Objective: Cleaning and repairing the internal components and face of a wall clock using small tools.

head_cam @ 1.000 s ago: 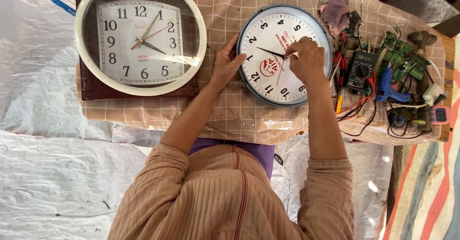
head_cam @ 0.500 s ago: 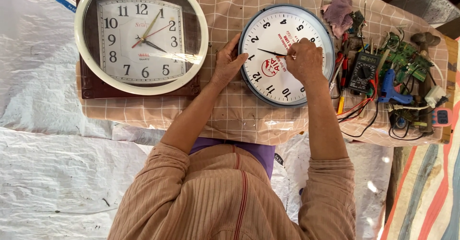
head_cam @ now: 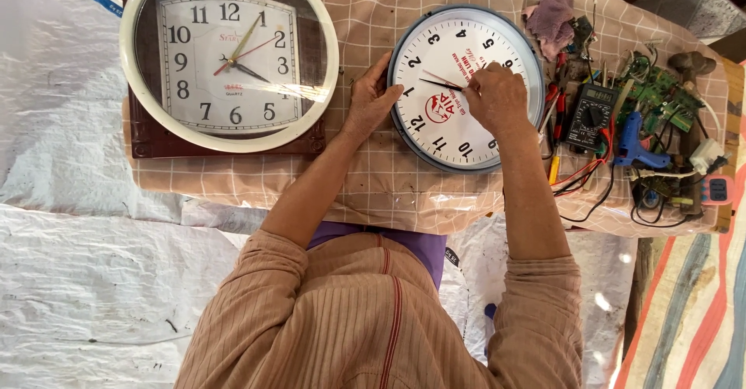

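Observation:
A round white wall clock with a grey rim (head_cam: 443, 136) lies face up on a low table under a checked beige cloth (head_cam: 365, 179). My left hand (head_cam: 371, 97) grips the clock's left rim, thumb on the edge. My right hand (head_cam: 497, 97) rests on the open dial, its fingertips pinched on the thin clock hands (head_cam: 439, 83) near the centre. Most of the dial's right half is hidden by that hand.
A second clock with a cream round frame (head_cam: 229, 62) lies on a dark brown base at the left. Right of the dial sit a black multimeter (head_cam: 592, 117), a blue glue gun (head_cam: 633, 144), green circuit boards (head_cam: 660, 94), tangled wires and a purple rag (head_cam: 550, 16). White plastic sheeting (head_cam: 93, 280) covers the floor.
My right hand has shifted very slightly on the dial. The left hand and both clocks stay where they were.

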